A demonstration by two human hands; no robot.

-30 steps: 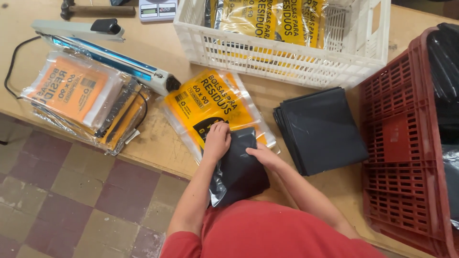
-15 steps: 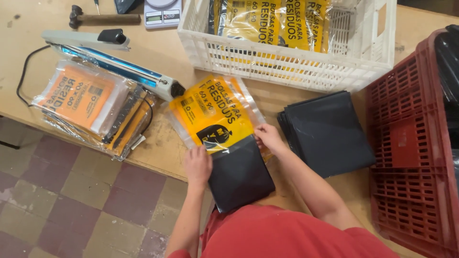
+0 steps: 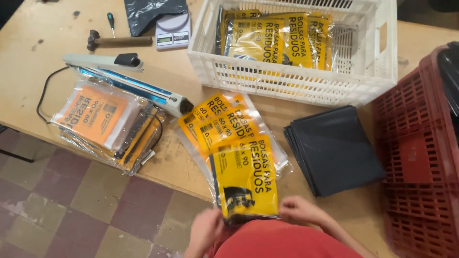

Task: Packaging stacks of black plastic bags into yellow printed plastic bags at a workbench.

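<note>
Yellow plastic fills the near table edge: the left hand (image 3: 205,231) and right hand (image 3: 299,210) both grasp the lower end of 1 yellow-labelled bag packet (image 3: 246,179), which lies on 2 like packets (image 3: 215,119) and overhangs the wooden table (image 3: 43,71) edge toward the person. 1 stack of black bags (image 3: 334,150) sits just right, close to the red crate (image 3: 420,157), leaving a narrow bare strip. Beyond stand 1 white crate (image 3: 291,81), 1 heat sealer (image 3: 129,81), 1 hammer (image 3: 114,41), and 1 scale (image 3: 173,31).

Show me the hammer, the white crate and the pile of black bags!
hammer (image 3: 125,41), head view, middle of its wooden handle.
white crate (image 3: 287,81), head view, its front wall.
pile of black bags (image 3: 337,148), head view, top bag's middle.
</note>
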